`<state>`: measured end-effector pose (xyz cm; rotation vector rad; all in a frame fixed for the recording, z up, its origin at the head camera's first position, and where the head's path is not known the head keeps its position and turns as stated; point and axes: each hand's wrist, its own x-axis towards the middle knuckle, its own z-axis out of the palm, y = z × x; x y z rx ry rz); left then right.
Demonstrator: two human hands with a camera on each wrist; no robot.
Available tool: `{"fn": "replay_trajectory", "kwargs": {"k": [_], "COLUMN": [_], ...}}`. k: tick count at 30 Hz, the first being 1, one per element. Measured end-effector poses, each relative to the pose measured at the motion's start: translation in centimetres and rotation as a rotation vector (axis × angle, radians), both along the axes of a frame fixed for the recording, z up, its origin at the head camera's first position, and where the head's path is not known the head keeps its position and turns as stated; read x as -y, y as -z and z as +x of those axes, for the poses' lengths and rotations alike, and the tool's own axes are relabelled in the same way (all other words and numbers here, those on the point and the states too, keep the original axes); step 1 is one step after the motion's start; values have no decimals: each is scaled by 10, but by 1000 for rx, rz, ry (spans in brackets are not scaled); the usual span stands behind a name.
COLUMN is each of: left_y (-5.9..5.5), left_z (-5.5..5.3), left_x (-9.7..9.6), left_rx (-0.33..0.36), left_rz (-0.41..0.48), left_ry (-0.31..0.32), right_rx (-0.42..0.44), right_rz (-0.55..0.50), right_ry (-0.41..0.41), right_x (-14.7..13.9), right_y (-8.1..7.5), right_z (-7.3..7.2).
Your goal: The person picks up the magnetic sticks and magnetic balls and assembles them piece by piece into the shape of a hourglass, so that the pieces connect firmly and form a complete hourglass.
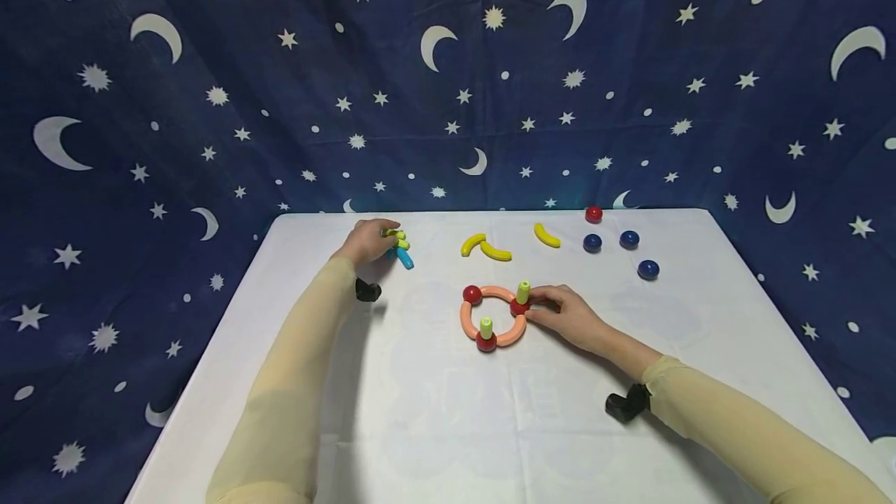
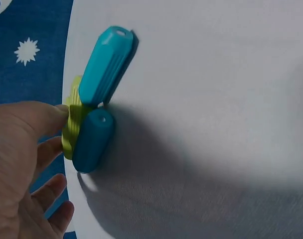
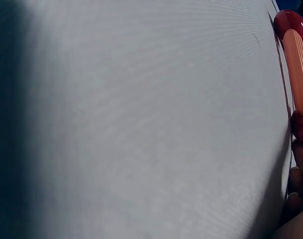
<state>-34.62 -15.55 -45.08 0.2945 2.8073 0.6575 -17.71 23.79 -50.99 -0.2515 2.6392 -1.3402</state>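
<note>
At the far left of the white table, my left hand point(image 1: 365, 242) pinches a yellow-green stick point(image 2: 73, 132) between thumb and fingers. Two blue sticks point(image 2: 105, 64) lie against it. A ring of curved orange pieces point(image 1: 467, 322) joined by red balls point(image 1: 472, 295) lies near the middle. Two of those balls each carry an upright yellow-green stick point(image 1: 486, 327). My right hand point(image 1: 570, 319) holds the ring's right-hand red ball point(image 1: 519, 308) with thumb and fingers. In the right wrist view, only part of the ring and of the fingers point(image 3: 302, 159) shows at the right edge.
Behind the ring lie curved yellow pieces point(image 1: 495, 252). Several dark blue balls point(image 1: 648, 270) and one red ball point(image 1: 593, 214) sit at the back right. A dark blue cloth point(image 1: 490, 115) with moons and stars hangs behind the table point(image 1: 434, 426).
</note>
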Motion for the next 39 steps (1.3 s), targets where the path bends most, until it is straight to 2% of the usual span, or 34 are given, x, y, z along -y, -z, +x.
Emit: {"fn": "replay_trajectory", "kwargs": {"k": [5, 9, 16, 21, 26, 29, 32, 39], "left_y": [1, 2, 1, 7, 10, 10, 9, 2], "left_z": [-2, -5, -5, -4, -2, 0, 3, 7], "left_x": [2, 4, 9, 21, 33, 42, 50, 64], "left_rx": [11, -8, -8, -85, -177, -197, -180, -75], "left_rz": [-81, -126, -179, -229, -261, -268, -263, -231], "left_ry": [-20, -13, -41, -15, -47, -73, -98, -135], "right_rx": [15, 10, 0, 9, 10, 10, 17, 25], "right_rz": [-1, -4, -6, 2, 2, 3, 2, -3], "right_ry": [6, 3, -5, 0, 5, 4, 7, 9], "right_x": [2, 2, 2, 1, 2, 2, 3, 2], "right_y": [-1, -2, 0, 0, -1, -2, -2, -1], "right_z": [2, 1, -1, -1, 0, 0, 0, 0]}}
